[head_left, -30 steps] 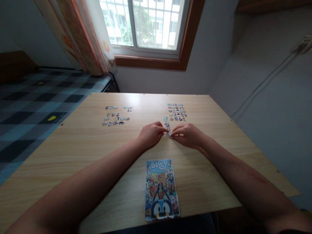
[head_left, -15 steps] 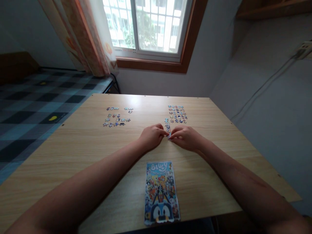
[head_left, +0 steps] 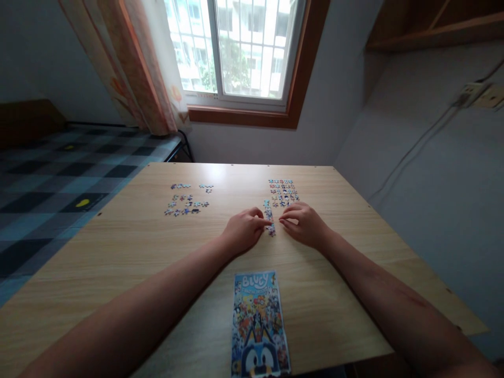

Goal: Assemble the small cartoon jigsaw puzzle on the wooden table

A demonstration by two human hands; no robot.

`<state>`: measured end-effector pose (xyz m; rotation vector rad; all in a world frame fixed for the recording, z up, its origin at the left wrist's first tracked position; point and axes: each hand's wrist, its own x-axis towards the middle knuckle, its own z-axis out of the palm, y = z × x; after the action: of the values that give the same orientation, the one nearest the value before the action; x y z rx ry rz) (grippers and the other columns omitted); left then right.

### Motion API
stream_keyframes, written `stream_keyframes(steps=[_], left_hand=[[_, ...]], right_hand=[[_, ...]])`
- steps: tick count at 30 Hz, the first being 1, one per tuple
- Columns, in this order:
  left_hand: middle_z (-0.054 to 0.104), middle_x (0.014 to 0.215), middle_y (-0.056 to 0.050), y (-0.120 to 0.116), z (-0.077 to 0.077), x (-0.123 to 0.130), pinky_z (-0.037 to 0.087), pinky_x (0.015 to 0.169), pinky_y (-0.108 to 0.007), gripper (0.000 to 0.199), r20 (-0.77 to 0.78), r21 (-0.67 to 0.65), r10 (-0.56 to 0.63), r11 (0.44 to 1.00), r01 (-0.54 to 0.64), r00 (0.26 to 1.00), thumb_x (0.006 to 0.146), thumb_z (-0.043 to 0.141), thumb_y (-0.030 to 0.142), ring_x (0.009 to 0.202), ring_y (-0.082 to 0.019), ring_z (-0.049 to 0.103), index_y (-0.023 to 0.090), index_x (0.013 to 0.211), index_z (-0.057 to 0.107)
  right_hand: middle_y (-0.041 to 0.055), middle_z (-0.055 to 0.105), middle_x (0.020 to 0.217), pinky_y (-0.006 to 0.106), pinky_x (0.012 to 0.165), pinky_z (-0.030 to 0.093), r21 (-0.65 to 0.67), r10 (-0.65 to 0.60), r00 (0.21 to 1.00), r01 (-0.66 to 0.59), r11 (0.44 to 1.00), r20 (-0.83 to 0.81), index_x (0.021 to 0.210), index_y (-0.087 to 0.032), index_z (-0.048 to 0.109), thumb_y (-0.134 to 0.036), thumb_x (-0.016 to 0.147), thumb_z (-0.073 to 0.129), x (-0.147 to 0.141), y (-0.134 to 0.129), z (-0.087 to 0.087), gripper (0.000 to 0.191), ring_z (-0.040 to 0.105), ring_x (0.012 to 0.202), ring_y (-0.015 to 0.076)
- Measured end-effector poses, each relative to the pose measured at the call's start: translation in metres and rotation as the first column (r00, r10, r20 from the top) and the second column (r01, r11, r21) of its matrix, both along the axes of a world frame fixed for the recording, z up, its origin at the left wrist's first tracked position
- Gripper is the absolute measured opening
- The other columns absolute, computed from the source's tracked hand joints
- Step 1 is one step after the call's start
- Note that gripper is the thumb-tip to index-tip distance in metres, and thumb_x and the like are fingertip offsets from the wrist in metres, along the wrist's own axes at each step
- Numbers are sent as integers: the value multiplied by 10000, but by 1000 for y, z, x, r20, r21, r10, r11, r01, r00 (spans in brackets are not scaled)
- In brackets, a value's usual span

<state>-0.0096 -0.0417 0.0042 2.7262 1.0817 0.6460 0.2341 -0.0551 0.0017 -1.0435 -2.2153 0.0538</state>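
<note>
A narrow joined strip of puzzle pieces (head_left: 270, 216) lies on the wooden table between my hands. My left hand (head_left: 246, 227) rests at its left side, the index finger stretched out and touching the strip's lower part. On the right, my right hand (head_left: 301, 223) is held just off the strip, thumb and fingers a little apart, with nothing visible between them. Just beyond my right hand sit rows of puzzle pieces (head_left: 283, 191). Nearer to me, a picture sheet marked "Bluey" (head_left: 260, 323) lies flat.
More loose puzzle pieces (head_left: 185, 202) are spread on the left of the table (head_left: 118, 252). Past the far edge are a window (head_left: 252, 52) and a curtain (head_left: 145, 68). A bed with a checked cover (head_left: 59, 184) stands at the left.
My right hand has let go of the strip's lower end and moved a little to the right. My left finger stays on the strip. The view has tilted up slightly.
</note>
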Motion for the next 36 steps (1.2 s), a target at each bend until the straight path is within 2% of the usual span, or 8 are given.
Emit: stream_keyframes(steps=[4, 9, 18, 29, 36], left_hand=[[712, 1199, -56, -4, 2, 2, 518, 925, -450, 212, -12, 119, -75, 990, 76, 997, 938, 620, 313, 1020, -242, 628, 325, 1047, 801], [716, 1237, -53, -4, 2, 2, 513, 953, -469, 217, -37, 112, -82, 990, 86, 996, 966, 595, 338, 1044, -246, 636, 325, 990, 811], [744, 1182, -43, 4, -2, 0, 522, 925, -442, 214, -11, 83, -48, 995, 49, 999, 961, 607, 336, 997, -236, 658, 331, 1035, 809], [773, 1131, -30, 9, -5, 1, 533, 941, -448, 234, 49, 61, -100, 993, 97, 994, 974, 579, 302, 1009, -229, 682, 308, 1058, 796], [773, 1144, -23, 10, -7, 1, 546, 944, -460, 220, 49, 87, -87, 993, 83, 995, 956, 600, 297, 1022, -231, 688, 312, 1058, 795]], right_hand=[[41, 763, 970, 492, 1001, 442, 108, -126, 992, 125, 986, 4, 835, -248, 771, -246, 906, 699, 5, 6, -5, 100, 617, 1086, 278], [45, 757, 1041, 519, 1043, 424, 118, -206, 977, 211, 970, -55, 847, -255, 774, -255, 908, 684, 10, 13, -10, 109, 582, 1187, 303], [47, 742, 1091, 526, 1067, 423, 74, -187, 979, 193, 978, -75, 848, -262, 774, -246, 895, 691, 4, 12, -14, 97, 572, 1207, 299], [51, 739, 1100, 528, 1069, 434, 69, -167, 983, 172, 983, -75, 843, -259, 770, -235, 891, 680, -1, 11, -15, 104, 559, 1229, 297], [54, 739, 1100, 527, 1072, 440, 63, -157, 984, 163, 985, -86, 844, -254, 770, -227, 886, 679, 0, 13, -16, 104, 558, 1230, 299]])
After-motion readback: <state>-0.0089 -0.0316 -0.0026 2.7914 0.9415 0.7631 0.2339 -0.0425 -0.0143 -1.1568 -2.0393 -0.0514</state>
